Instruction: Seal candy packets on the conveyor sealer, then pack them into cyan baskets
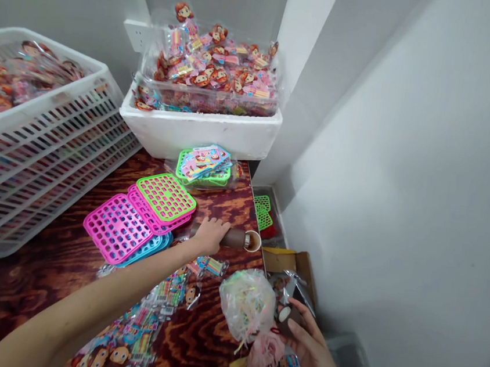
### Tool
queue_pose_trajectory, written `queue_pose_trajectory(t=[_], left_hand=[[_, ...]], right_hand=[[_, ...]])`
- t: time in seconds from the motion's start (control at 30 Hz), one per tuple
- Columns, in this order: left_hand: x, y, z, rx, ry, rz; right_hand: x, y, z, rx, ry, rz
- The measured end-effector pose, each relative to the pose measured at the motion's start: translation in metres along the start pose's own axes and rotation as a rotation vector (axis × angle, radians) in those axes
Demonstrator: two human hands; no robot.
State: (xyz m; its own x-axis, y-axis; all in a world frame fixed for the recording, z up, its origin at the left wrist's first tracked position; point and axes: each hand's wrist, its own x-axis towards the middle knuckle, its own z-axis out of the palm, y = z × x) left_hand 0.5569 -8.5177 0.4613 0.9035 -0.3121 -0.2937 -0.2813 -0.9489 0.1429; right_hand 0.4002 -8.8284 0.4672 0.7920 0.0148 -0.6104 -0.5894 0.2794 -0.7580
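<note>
My left hand (211, 236) is wrapped round a brown thermos bottle (234, 238), which appears to lie on its side with its metal neck toward the right edge of the table. A round white rim (257, 242) with brown inside sits at the neck; I cannot tell whether it is a separate cup. My right hand (310, 339), beyond the table's edge, grips a dark brown cap (293, 322) with a pale inner face. Beside it lie a clear bag of thin coloured strips (246, 303) and a crumpled pink cloth or bag (265, 361).
Pink, green and blue plastic grids (167, 197) are stacked on the wooden table (193, 341). Small candy packets (138, 324) spread below my left arm. A white slatted basket (47, 145) and a white foam box (202, 132) hold many packets. A cardboard box (306, 271) stands near the right wall.
</note>
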Motion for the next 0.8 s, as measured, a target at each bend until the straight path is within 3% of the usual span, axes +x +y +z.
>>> queue_pose_trajectory(t=[0.2, 0.8], left_hand=[[-0.002, 0.001, -0.002, 0.009, 0.002, -0.013], [-0.002, 0.002, -0.005, 0.033, -0.009, -0.030]], right_hand=[[0.004, 0.007, -0.005, -0.003, 0.004, 0.014], [0.008, 0.008, 0.007, -0.005, -0.002, 0.039]])
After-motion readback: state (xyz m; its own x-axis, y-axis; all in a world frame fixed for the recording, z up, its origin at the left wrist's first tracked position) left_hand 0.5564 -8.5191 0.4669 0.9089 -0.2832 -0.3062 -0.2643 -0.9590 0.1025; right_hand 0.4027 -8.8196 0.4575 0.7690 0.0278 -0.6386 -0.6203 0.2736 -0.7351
